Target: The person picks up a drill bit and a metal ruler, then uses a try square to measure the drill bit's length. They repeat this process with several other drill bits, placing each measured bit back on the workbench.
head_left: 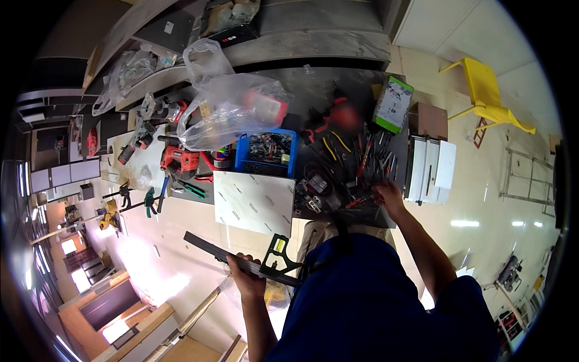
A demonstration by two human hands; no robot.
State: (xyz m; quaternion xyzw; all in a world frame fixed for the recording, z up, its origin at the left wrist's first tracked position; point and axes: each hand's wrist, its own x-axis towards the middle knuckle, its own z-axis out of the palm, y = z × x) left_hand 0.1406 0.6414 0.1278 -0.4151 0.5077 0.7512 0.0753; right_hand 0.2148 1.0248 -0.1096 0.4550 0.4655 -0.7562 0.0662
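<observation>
Your left hand (246, 279) is closed around a combination square (253, 259), held near you on the left. Your right hand (386, 196) reaches into the scattered tools (356, 169) farther right; I cannot tell whether its fingers pinch anything. You seem to be picking a tool, which calls for a sure grasp.

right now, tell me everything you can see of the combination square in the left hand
The combination square is a long, dark, flat metal ruler with a black triangular head carrying a small yellow-green level vial. It lies tilted, running from upper left to lower right, off the workbench. The left hand grips the blade from below, just left of the head.
</observation>
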